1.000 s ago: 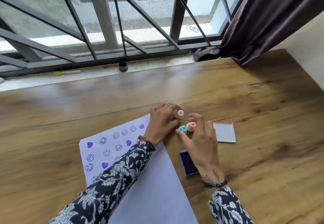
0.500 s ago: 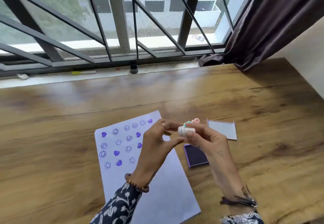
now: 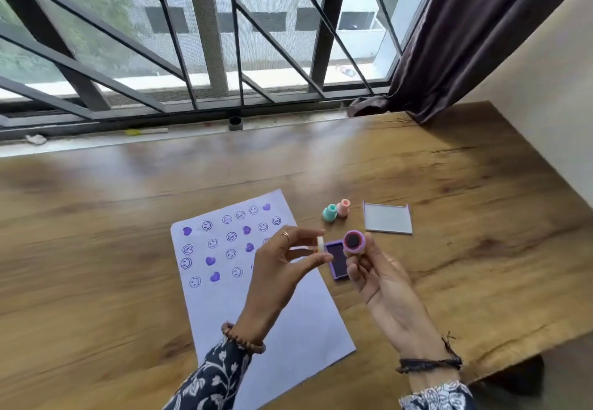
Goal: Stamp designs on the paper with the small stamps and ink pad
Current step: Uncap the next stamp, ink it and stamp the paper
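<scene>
Purple stamp (image 3: 354,242) is pinched in right hand (image 3: 382,281), inked face up; white cap (image 3: 320,244) is gripped by left hand (image 3: 282,268) fingertips, above ink pad (image 3: 337,259) & paper (image 3: 256,281).

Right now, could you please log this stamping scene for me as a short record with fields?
left hand: holds a small whitish cap in its fingertips
right hand: holds a purple stamp, dark face turned up towards the camera
ink pad: open, on the table beside the paper
ink pad lid: lying apart, further right
spare stamps: teal stamp and pink stamp, upright, side by side
paper: upper part stamped with purple smileys and hearts, lower part blank
</scene>
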### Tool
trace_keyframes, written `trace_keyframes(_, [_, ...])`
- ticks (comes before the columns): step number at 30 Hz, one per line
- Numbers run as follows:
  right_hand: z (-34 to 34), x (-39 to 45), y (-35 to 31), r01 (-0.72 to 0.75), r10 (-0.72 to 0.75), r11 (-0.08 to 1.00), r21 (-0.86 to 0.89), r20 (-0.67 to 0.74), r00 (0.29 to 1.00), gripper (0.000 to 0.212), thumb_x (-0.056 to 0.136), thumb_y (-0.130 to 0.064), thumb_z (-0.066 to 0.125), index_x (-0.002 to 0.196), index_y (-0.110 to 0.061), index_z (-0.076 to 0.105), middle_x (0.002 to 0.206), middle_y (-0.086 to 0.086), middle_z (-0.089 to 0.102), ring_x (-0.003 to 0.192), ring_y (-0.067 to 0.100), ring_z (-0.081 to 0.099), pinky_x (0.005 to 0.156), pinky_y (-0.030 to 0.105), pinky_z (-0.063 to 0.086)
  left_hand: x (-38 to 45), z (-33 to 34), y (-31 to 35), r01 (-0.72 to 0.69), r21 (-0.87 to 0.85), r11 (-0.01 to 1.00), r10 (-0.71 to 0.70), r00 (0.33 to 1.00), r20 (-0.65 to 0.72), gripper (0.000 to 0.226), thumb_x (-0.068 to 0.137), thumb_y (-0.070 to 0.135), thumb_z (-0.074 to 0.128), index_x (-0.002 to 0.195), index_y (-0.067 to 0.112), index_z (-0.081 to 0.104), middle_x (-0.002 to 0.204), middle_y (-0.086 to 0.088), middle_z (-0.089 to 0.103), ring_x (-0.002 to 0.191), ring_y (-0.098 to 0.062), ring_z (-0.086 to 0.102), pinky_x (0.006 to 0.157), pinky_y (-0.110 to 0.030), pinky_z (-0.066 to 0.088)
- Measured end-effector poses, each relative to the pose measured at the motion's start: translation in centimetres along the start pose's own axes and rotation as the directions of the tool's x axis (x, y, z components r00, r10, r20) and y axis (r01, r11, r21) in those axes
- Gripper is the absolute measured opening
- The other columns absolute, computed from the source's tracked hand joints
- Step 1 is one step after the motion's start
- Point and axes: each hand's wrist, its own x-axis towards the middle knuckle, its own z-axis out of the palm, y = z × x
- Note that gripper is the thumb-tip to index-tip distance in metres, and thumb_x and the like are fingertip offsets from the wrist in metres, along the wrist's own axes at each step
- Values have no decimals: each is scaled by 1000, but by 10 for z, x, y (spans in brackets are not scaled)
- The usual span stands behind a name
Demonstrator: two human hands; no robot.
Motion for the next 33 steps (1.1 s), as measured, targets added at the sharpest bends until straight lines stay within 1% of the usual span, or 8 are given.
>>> trace_keyframes(7, [-23, 1, 1, 27, -26, 999, 22, -43, 999, 12, 71, -19, 64, 79, -12, 70, 69, 1, 74, 59, 6, 67, 53, 15, 56, -6, -6, -19, 255, -41, 966, -254, 967, 26, 14, 73, 18, 74, 86, 24, 71, 88, -2, 73, 81, -10, 68, 66, -12, 51])
trace_keyframes(10, [-27, 4, 1, 86, -121, 963, -254, -128, 984, 5, 74, -15, 68, 76, -16, 72, 73, 2, 74, 64, 8, 68, 57, 16, 56, -3, -2, -24, 282, -40, 959, -278, 957, 79, 9, 82, 16, 66, 88, 21, 70, 84, -1, 67, 72, -6, 61, 60, -16, 52])
trace_keyframes(13, [-27, 10, 1, 101, -311, 733, -673, -198, 930, 5, 79, -13, 69, 78, -18, 71, 83, 7, 73, 74, 14, 67, 64, 24, 56, 3, 0, -32, 352, -41, 935, -347, 933, 96, 21, 91, 14, 48, 87, 15, 69, 76, 2, 66, 57, -5, 48, 47, -13, 41])
trace_keyframes(16, [-21, 19, 0, 58, -447, 331, -942, -102, 889, 1, 77, -24, 69, 76, -24, 70, 86, 2, 68, 80, 15, 63, 62, 25, 48, 13, 6, -35, 432, -39, 901, -430, 901, 62, 33, 89, 9, 34, 77, 12, 65, 65, 3, 51, 48, -5, 36, 42, -15, 31])
trace_keyframes(20, [-16, 29, 3, 51, -493, 78, -996, 6, 870, 17, 82, -16, 61, 98, -17, 67, 98, 8, 64, 86, 20, 56, 55, 20, 38, 26, 19, -42, 184, 375, 909, -223, 973, 62, 13, 88, 23, 45, 88, 23, 58, 73, -1, 57, 68, -18, 54, 58, -24, 41])
trace_keyframes(23, [-14, 35, 7, 28, -477, 8, -1000, 21, 879, 19, 84, -12, 57, 101, -11, 66, 104, 14, 65, 93, 28, 58, 70, 32, 44, 30, 27, -51, -62, 707, 705, -170, 952, 253, 57, 80, 40, 61, 129, 21, 39, 92, -17, 67, 88, -33, 60, 66, -35, 43])
trace_keyframes(28, [-7, 32, -10, 46, -494, -73, -996, 76, 866, 12, 83, -12, 59, 90, -11, 69, 96, 13, 67, 87, 28, 58, 69, 35, 43, 32, 37, -65, -119, 737, 665, -132, 953, 273, 66, 78, 46, 63, 133, 26, 34, 106, -15, 66, 99, -35, 59, 71, -37, 45])
trace_keyframes(33, [0, 29, -26, 142, -665, -161, -977, 214, 716, 10, 84, -12, 61, 78, -17, 68, 81, 6, 63, 66, 26, 58, 59, 34, 46, 33, 35, -74, -126, 701, 702, -96, 959, 267, 64, 78, 49, 62, 132, 31, 34, 91, -13, 67, 90, -33, 60, 66, -35, 43])
